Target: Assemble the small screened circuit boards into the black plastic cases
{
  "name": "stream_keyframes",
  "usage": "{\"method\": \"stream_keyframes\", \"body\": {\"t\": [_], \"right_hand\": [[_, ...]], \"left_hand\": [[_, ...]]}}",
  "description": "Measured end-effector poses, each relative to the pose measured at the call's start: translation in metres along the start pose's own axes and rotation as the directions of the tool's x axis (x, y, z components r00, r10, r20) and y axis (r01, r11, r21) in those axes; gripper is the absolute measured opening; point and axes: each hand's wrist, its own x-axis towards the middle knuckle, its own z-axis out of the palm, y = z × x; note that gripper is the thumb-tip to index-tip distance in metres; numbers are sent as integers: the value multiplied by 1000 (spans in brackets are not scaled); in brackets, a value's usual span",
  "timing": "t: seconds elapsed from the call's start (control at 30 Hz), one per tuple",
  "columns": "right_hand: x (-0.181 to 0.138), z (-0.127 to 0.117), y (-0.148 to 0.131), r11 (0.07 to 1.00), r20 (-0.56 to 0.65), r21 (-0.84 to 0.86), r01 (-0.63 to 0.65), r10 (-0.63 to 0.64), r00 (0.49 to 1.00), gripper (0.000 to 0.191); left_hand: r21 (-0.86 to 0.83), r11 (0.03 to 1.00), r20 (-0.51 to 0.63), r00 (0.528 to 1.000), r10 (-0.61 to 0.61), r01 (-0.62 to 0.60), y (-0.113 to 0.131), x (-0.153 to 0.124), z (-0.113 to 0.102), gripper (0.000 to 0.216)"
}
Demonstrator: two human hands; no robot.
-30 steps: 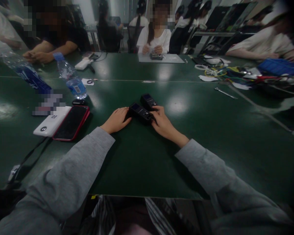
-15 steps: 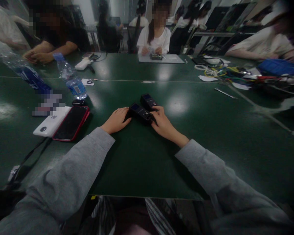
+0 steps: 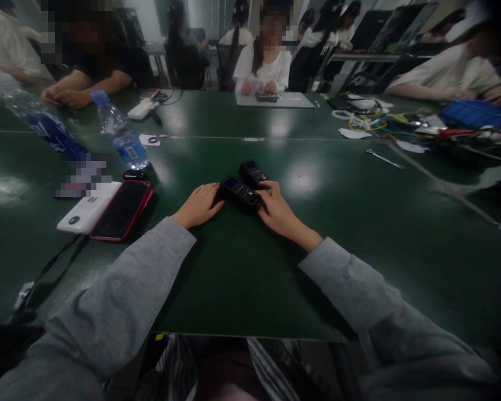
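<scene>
Two small black devices with dark screens lie close together at the middle of the green table [image 3: 250, 278]. My left hand [image 3: 199, 206] holds the left end of the nearer black device [image 3: 239, 192], its thumb on the near side and its fingers on the far side. At the other end of that device is my right hand [image 3: 281, 211], gripping its right end. The right fingers also reach the near end of the farther black device [image 3: 253, 171]. Parts of both hands' fingertips are hidden by the devices.
Left of my hands lie a red-cased phone [image 3: 121, 211], a white power bank [image 3: 86, 214] and a plastic bottle [image 3: 127, 139]. A wrench [image 3: 384, 159] and tangled cables [image 3: 384, 123] lie to the right. Across the table a person [image 3: 263, 67] works over a pale board [image 3: 294, 101].
</scene>
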Motion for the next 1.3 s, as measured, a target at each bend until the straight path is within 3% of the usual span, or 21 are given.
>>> {"method": "stream_keyframes", "body": {"t": [1.3], "right_hand": [[0,-1,-2,1000,6,16,-14,14,1000,41]], "left_hand": [[-12,1000,-8,1000,-2,2,1,0,0,51]]}}
